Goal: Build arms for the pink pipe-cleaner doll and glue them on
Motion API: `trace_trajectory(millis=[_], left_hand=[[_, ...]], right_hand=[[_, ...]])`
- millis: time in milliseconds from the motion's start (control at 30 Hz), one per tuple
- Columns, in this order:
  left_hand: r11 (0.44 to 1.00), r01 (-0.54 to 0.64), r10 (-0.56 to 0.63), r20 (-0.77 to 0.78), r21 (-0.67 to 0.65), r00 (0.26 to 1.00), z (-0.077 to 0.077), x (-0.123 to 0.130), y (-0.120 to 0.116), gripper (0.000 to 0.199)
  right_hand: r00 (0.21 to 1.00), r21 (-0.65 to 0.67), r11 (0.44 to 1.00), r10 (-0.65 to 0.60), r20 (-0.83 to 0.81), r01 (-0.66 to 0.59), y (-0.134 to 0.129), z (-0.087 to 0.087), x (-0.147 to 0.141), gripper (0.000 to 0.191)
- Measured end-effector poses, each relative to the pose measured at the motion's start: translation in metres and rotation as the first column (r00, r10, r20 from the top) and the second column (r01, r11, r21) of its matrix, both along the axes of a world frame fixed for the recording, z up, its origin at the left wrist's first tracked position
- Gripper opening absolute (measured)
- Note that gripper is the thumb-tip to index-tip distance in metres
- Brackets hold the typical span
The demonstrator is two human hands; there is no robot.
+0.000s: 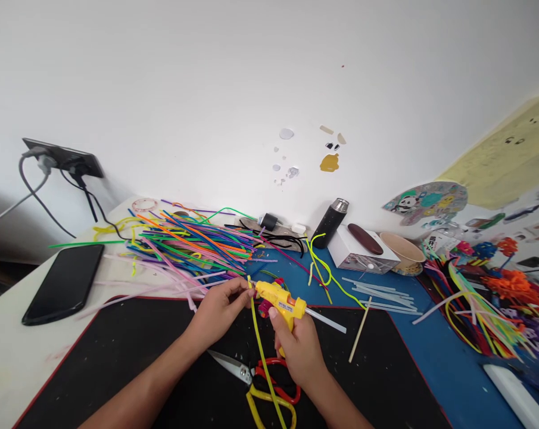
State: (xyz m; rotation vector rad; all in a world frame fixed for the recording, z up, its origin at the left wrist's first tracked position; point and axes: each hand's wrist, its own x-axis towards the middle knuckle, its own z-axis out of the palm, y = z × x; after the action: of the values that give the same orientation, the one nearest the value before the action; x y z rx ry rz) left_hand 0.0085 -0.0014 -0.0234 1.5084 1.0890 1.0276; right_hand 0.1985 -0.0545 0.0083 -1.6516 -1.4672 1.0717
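A yellow glue gun [280, 299] with a clear glue stick in its back is held by the handle in my right hand [298, 342]. Its nozzle points left, close to the fingertips of my left hand [222, 311]. Those fingers are pinched on the upper end of a yellow-green pipe cleaner [259, 342], which hangs down toward me. Partly hidden behind the gun is a small magenta coiled piece [264, 308]. Below the hands, scissors [240, 370] with one red and one yellow handle lie on the black mat [354, 387], under the pipe cleaner.
Many coloured pipe cleaners [198, 241] are heaped at the back left, beside a black phone [64, 285]. Behind the mat stand a black bottle [330, 223] and a white box [361, 253]. Glue sticks [385, 292], a wooden stick [360, 330] and more pipe cleaners lie right.
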Motion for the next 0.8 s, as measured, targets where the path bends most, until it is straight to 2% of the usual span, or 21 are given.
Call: trace_trajectory(millis=[467,800], left_hand=[[1.000,-0.011,0.012,-0.025,0.014,1.000,0.0005,-0.0004,-0.0003,0.029],[0.999,-0.029,0.030,-0.034,0.034,0.999,0.0062,-0.0002,-0.0009,0.029]], right_hand=[[1.000,-0.010,1.000,-0.001,-0.018,0.001,0.0002,-0.0003,-0.0011,0.061],[1.000,-0.026,1.000,-0.005,-0.025,0.005,-0.0019,0.0005,0.0001,0.061]])
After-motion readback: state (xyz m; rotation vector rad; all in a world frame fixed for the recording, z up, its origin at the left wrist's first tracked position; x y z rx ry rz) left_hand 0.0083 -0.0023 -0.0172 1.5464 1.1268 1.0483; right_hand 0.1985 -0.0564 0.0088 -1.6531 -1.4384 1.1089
